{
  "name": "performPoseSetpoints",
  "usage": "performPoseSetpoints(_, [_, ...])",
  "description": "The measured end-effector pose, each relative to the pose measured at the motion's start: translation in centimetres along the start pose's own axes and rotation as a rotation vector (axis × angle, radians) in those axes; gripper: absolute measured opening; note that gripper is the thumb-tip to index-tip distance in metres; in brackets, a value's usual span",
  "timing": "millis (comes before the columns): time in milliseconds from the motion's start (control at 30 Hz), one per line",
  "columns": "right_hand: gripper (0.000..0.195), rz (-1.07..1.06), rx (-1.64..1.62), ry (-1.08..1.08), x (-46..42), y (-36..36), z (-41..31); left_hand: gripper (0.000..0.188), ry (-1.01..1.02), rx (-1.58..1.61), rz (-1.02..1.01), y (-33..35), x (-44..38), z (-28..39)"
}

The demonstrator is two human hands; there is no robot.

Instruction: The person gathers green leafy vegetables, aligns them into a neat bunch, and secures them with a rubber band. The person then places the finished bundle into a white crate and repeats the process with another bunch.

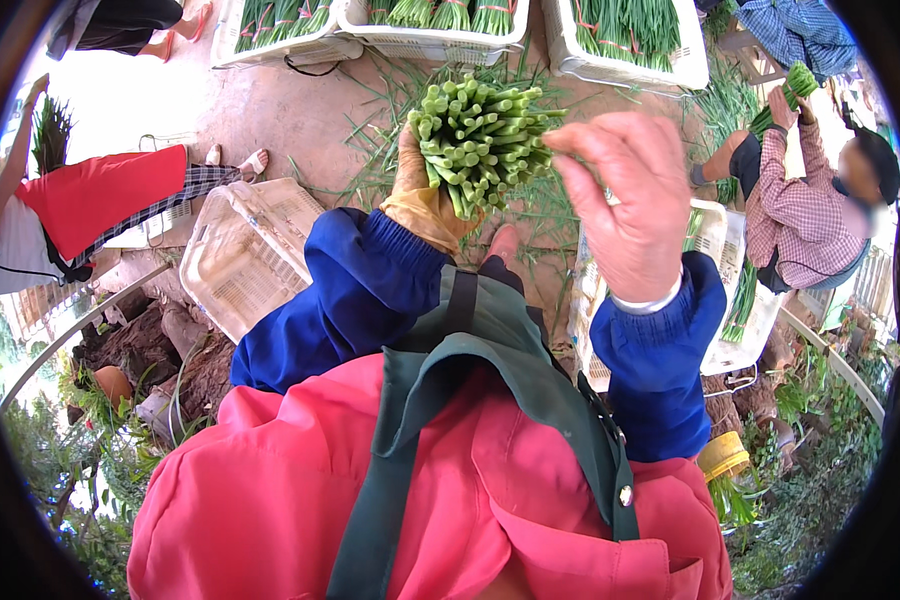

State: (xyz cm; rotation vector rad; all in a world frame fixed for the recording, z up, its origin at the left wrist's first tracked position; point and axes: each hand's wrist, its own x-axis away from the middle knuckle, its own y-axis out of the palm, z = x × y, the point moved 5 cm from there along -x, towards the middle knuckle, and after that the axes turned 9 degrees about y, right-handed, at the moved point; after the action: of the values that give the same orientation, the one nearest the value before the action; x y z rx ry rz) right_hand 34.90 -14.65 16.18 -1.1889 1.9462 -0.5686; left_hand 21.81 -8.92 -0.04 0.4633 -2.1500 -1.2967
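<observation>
My left hand (418,191), in a yellowish glove, grips a thick bundle of green chive-like stalks (480,139). Their pale cut ends face up toward me. Bare and slightly blurred, my right hand (626,195) is at the bundle's right side. Its thumb and forefinger come close together beside the outermost stalk ends. Whether a stalk is pinched between them I cannot tell. The lower part of the bundle is hidden beneath its cut ends.
White plastic crates (442,46) of banded green bundles line the far side. A tilted crate (251,247) is at my left, another crate (720,300) at my right. Loose green leaves (375,150) litter the floor. Seated at right, a person (802,195) holds greens; another person (105,202) is at left.
</observation>
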Motion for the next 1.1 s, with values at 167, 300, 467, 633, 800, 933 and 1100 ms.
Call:
performPoseSetpoints(167, [0.026, -0.01, 0.141, -0.09, 0.1, 1.6, 0.2, 0.068, 0.044, -0.09, 0.022, -0.4, -0.2, 0.0])
performPoseSetpoints(300, [0.023, -0.071, 0.197, -0.116, 0.4, 2.0, 0.8, 0.066, 0.038, -0.124, 0.035, 0.1, 0.3, -0.4])
performPoseSetpoints(467, [0.019, -0.149, 0.271, -0.201, 0.5, 1.9, 1.0, 0.066, -0.008, -0.024, 0.0, 0.2, 0.3, -0.9])
performPoseSetpoints(633, [0.027, -0.147, 0.132, -0.251, 0.2, 2.3, 1.2, 0.064, 0.004, -0.119, 0.016, 0.1, 0.2, -1.1])
performPoseSetpoints(800, [0.033, -0.054, 0.062, -0.309, 0.3, 0.7, 0.5, 0.057, 0.011, -0.16, 0.083, 1.3, -0.1, -1.9])
performPoseSetpoints(933, [0.036, 0.034, 0.035, -0.403, 0.4, -1.9, -1.2, 0.053, 0.087, -0.153, 0.069, 2.2, -0.8, -1.9])
performPoseSetpoints(1100, [0.01, 0.156, 0.394, -0.4, 1.0, -9.0, -3.5, 0.064, 0.023, -0.111, -0.07, 2.2, -2.4, -1.3])
